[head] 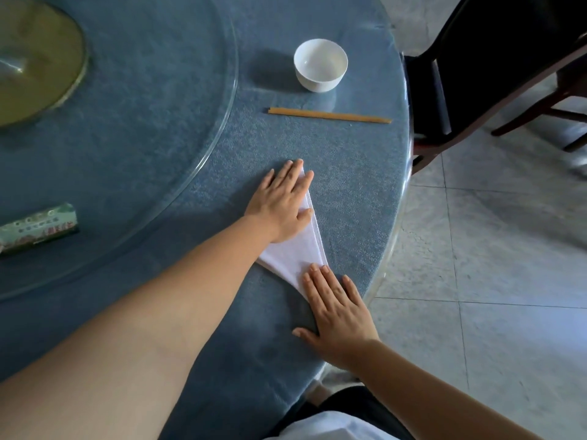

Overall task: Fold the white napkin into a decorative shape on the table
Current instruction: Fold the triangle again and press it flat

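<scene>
The white napkin (293, 257) lies folded into a narrow triangle on the blue tablecloth near the table's right edge. My left hand (281, 203) rests flat on its far end, fingers spread, covering the far tip. My right hand (336, 315) presses flat on the near corner, fingers apart, thumb out to the left. Only the middle strip of the napkin and its right folded edge show between the two hands. Neither hand grips the cloth; both lie palm down on it.
A white bowl (320, 65) stands beyond the napkin, with a pair of wooden chopsticks (330, 115) lying across in front of it. A glass turntable (203, 154) covers the table's left. A green wrapped roll (38, 227) sits on it. A dark chair (476, 74) stands at right.
</scene>
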